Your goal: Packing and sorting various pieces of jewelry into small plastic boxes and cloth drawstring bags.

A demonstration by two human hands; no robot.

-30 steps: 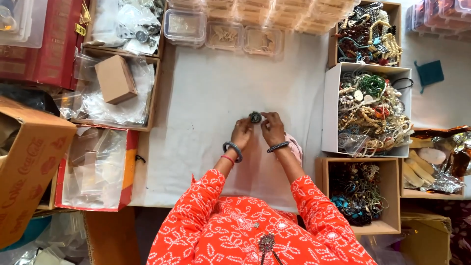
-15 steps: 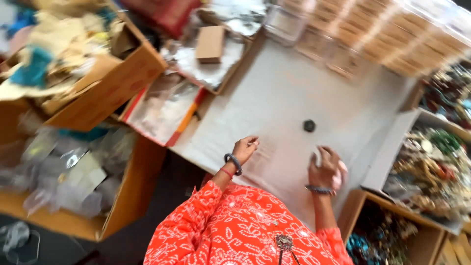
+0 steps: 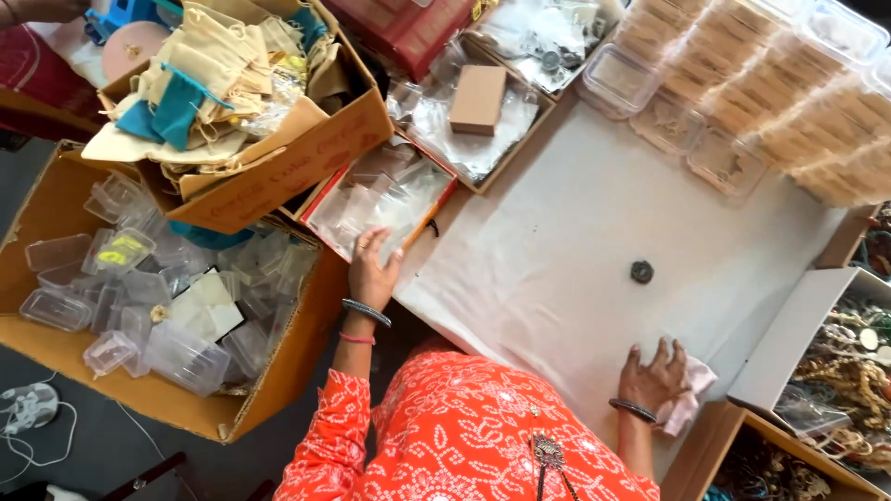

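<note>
- Reaching out to the left, the left hand (image 3: 373,269) has gone from the middle of the white sheet (image 3: 575,232), where a second ago both hands met around the small dark round piece (image 3: 641,272), to the shallow red-edged tray of clear plastic pouches (image 3: 380,195).
- Its fingers are spread and lie flat on the pouches at the tray's near edge; nothing is pinched between them as far as the view shows.
- That dark piece now lies alone on the sheet, well apart from both hands, so it has been set down and released.
- The right hand (image 3: 654,380) has dropped back to the near right edge of the sheet, palm down, fingers splayed on a pale pink cloth (image 3: 691,394), pressing it and gripping nothing.
- The left arm stretches out almost straight, wrist bangles showing, while the right forearm stays tucked close to the body.
- To the far left stand a cardboard box of cloth bags (image 3: 223,83) and a box of clear plastic cases (image 3: 121,297).
</note>
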